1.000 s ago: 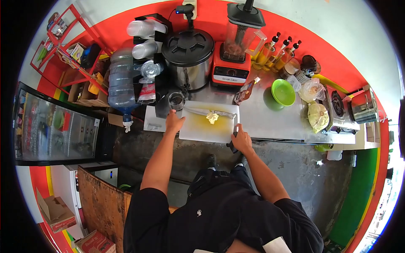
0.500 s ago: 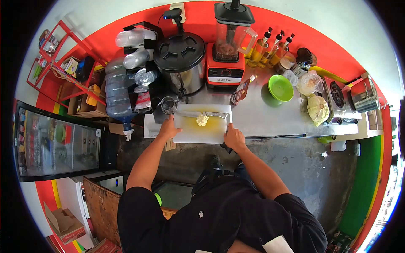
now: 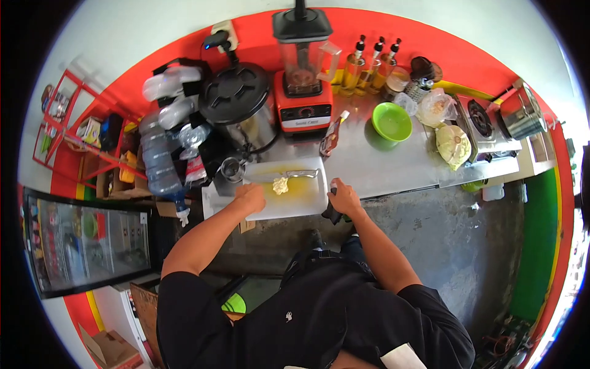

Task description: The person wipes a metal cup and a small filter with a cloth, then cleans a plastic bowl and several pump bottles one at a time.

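A white cutting board (image 3: pixel 295 209) with a yellow-stained middle lies at the counter's front edge. On it are a small pale-yellow heap (image 3: pixel 280 186), perhaps something chopped, and a knife (image 3: pixel 305 174) lying crosswise behind it. My left hand (image 3: pixel 250 200) is closed over the board's left side, its fingers curled under and whatever they hold hidden. Just off the board's right edge, my right hand (image 3: pixel 345 198) is closed around a dark object (image 3: pixel 332 213) whose kind I cannot make out. A clear cup (image 3: pixel 232 170) stands beyond my left hand.
Behind the board stand a lidded steel container (image 3: pixel 236 101) and a red blender (image 3: pixel 305 111). A sauce pouch (image 3: pixel 332 136), green bowl (image 3: pixel 392 122), cabbage (image 3: pixel 453 146), pump bottles (image 3: pixel 369 71) and a stove (image 3: pixel 482 123) line the counter. A large water bottle (image 3: pixel 158 157) is at left.
My left hand has moved in over the board from its left edge, fingers now curled. The right hand stays by the right edge, slightly farther from it. The view has shifted.
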Motion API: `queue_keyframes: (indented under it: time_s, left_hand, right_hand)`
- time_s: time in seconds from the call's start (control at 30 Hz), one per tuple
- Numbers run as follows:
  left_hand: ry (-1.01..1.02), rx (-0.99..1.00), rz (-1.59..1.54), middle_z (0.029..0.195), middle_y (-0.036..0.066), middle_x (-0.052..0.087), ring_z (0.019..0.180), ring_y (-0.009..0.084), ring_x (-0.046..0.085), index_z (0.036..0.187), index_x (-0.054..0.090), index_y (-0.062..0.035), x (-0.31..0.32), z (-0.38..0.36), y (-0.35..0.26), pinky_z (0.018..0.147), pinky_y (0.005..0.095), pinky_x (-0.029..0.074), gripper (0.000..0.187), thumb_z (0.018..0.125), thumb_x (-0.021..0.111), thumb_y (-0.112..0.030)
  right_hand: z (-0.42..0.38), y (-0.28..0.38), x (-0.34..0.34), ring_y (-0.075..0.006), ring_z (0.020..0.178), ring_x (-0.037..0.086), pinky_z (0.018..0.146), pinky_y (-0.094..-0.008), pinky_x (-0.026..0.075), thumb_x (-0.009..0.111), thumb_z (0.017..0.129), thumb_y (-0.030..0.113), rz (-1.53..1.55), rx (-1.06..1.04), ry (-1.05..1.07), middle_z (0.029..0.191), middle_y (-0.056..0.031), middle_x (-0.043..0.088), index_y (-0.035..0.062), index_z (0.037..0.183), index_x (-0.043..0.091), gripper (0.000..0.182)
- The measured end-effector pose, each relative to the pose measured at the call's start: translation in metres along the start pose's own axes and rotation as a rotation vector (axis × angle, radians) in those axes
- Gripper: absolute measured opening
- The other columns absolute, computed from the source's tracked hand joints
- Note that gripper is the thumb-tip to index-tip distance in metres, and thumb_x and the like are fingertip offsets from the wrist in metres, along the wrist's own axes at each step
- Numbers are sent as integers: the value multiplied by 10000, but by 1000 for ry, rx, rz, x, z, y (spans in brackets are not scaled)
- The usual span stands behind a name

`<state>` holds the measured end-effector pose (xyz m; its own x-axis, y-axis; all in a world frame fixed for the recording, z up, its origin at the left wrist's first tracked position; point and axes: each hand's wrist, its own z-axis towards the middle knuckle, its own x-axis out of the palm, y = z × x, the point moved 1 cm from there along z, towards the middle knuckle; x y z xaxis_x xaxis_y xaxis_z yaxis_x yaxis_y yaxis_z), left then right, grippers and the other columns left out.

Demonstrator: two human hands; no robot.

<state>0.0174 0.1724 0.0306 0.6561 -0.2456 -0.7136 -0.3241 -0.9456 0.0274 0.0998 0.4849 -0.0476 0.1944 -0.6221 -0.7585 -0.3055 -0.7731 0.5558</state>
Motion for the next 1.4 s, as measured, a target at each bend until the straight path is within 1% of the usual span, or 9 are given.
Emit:
queue_keyframes:
  time_s: [0.07,0.3,0.47,0.57,0.83,1.03,1.23,1.33,1.4]
  left_hand:
    - [-109,134,-52,1158,236,740,1138,392,703,1031,787,-20,-22,-15,-25,973,473,557,358,861,738,-331]
    - [-157,775,-343,1322,220,661,1160,366,678,1409,562,-14,-76,31,-109,1006,462,536,535,950,687,-257]
    - [-155,861,-381,1455,219,548,1123,311,693,1516,430,-30,-116,74,-186,1010,424,534,663,946,700,-234]
    - [-120,865,-457,1506,238,495,1121,290,698,1547,379,-11,-131,101,-224,1014,415,531,708,950,697,-220]
    - [97,529,-617,1637,322,311,1546,412,315,1611,183,83,-155,129,-304,1259,424,299,1001,899,746,-339]
    - [56,540,-534,1658,318,266,1555,414,288,1616,161,84,-175,142,-337,1266,422,287,1005,908,717,-360]
    - [-41,541,-445,1618,292,342,1340,378,561,1623,215,22,-169,166,-327,1133,444,448,928,928,717,-334]
    - [-43,576,-432,1625,273,342,1307,369,589,1619,229,10,-173,157,-318,1116,445,465,897,934,714,-305]
    - [-35,584,-408,1633,259,337,1295,366,599,1618,239,-3,-175,143,-309,1111,446,472,874,939,711,-285]
  right_hand:
    - [10,-16,-16,-463,1067,691,934,-538,531,749,900,289,53,-9,-89,1112,-228,738,95,1300,603,468]
    - [39,-62,-77,-302,961,720,864,-396,547,785,901,345,474,114,-294,995,-178,756,23,1164,704,423]
    - [75,-106,-112,-268,1008,711,893,-392,540,790,900,392,834,266,-312,1068,-184,750,-3,1208,696,509]
    - [97,-127,-135,-166,913,690,795,-328,562,777,945,367,874,340,-388,1036,-106,744,-17,1248,665,502]
    - [146,-176,-167,-295,1115,708,927,-406,548,766,927,407,956,477,-466,1213,-216,724,-65,1365,600,664]
    - [169,-192,-174,-333,1060,729,899,-420,549,728,915,283,1040,371,-248,1127,-233,751,-81,1229,674,484]
    - [175,-204,-164,-233,908,707,803,-372,543,629,924,152,821,434,-320,1023,-157,753,-96,1144,693,337]
    - [161,-199,-174,-353,979,728,855,-422,537,643,898,184,861,375,-290,1028,-262,746,-106,1155,681,389]
    - [151,-194,-179,-323,953,724,839,-411,535,641,897,173,911,311,-267,1006,-246,748,-108,1137,685,372]
